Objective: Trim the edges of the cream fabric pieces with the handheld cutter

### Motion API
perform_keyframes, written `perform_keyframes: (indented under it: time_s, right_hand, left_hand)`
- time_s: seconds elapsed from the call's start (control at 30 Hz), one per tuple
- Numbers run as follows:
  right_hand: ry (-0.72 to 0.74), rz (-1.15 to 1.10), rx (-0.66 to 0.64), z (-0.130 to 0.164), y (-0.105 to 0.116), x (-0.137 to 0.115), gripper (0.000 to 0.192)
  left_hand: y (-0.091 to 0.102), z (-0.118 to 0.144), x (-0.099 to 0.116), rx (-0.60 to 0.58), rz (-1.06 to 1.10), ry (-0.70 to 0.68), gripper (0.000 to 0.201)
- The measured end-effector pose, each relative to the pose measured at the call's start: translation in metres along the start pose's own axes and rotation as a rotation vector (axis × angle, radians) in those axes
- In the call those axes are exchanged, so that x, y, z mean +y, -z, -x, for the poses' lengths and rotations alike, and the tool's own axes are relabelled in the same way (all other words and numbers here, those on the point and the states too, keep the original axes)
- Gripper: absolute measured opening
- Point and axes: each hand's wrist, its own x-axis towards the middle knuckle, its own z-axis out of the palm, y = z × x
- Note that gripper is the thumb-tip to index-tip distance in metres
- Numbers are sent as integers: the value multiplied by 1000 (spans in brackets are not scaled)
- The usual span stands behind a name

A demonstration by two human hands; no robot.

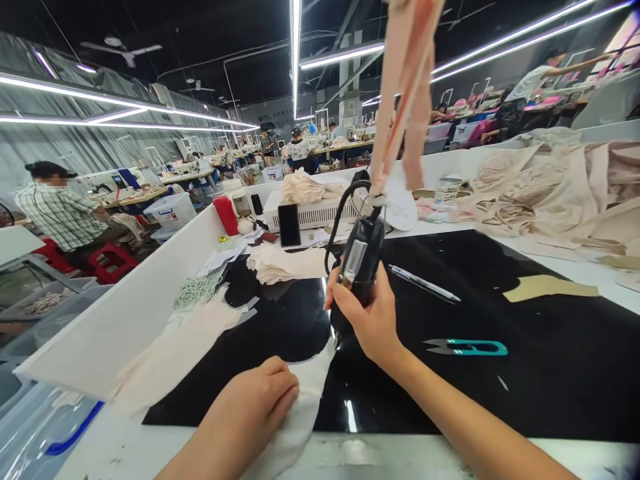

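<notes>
— What is my right hand (367, 313) doing?

— It is gripping a black handheld tool (361, 257), fingers wrapped around the lower body, holding it upright above the black mat (550, 373). A black cord (340, 220) is looping off its top, and a strip of beige fabric (407, 87) is hanging down to the tool's tip from above the frame.

— And my left?

— Your left hand (250, 407) is lying knuckles up, fingers curled under, pressing on a pale fabric piece (305, 400) at the near edge of the table. That piece is lying partly on the mat and is running under the tool. Whether the fingers are pinching the cloth, I cannot tell.

— What is sitting around them?

— Teal thread snips (467, 347) are lying on the mat just right of your right wrist, and a pen (425, 283) is lying beyond them. A folded stack of cream fabric (285, 263) is resting left of the tool, near a dark phone (289, 225) that is standing upright. More beige cloth is heaping up at the far right (550, 193). A person in a checked shirt (63, 213) is sitting well apart at the far left.
</notes>
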Motion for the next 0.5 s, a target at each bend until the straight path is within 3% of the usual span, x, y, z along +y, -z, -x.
perform_keyframes:
  time_s: [0.1,0.2,0.33,0.5]
  right_hand:
    - [-5,-7,6,-6,-4,1,26]
    - [-13,-16,22,-7,-4,-2,25]
    - [-40,-27,28,-1,-4,-7,25]
    - [-68,-28,36,7,-7,-8,23]
  left_hand:
    - [11,-6,6,-15,-46,34,27]
    - [17,-19,2,40,-35,-89,6]
    - [19,-43,-9,25,103,-273,30]
    - [21,-62,-15,-171,133,-278,46]
